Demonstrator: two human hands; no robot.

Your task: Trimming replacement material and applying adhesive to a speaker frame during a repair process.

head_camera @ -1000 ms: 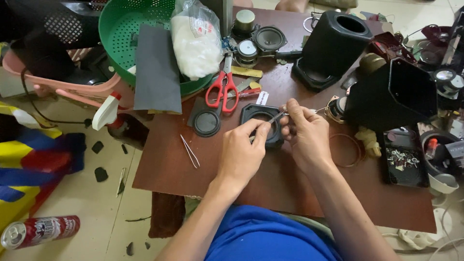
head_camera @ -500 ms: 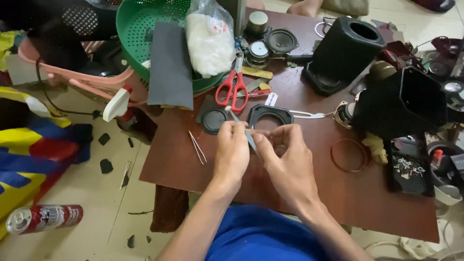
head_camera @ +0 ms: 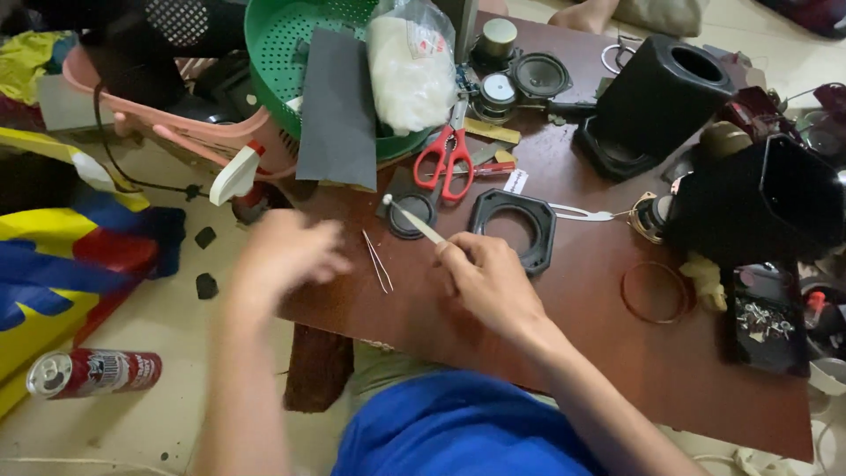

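Observation:
My right hand (head_camera: 487, 278) rests on the brown table (head_camera: 573, 353) and holds a thin pale stick (head_camera: 414, 220) with a small rounded tip pointing up and left. Just beyond its knuckles lies a black squarish speaker frame (head_camera: 514, 229), and a round black disc (head_camera: 411, 214) lies under the stick's tip. My left hand (head_camera: 284, 256) is blurred at the table's left edge, fingers loosely curled, with nothing seen in it. Metal tweezers (head_camera: 378, 261) lie between the two hands.
Red-handled scissors (head_camera: 448, 159), a green basket (head_camera: 291, 53) with a grey sheet (head_camera: 337, 106) and a white bag (head_camera: 411, 62), small speaker drivers (head_camera: 538, 75), two black speaker boxes (head_camera: 661, 97), a thin ring (head_camera: 654, 293). A red can (head_camera: 92, 372) lies on the floor at left.
My left hand has left the speaker frame and swung left to the table's edge. My right hand now holds the stick alone, with the frame lying free on the table.

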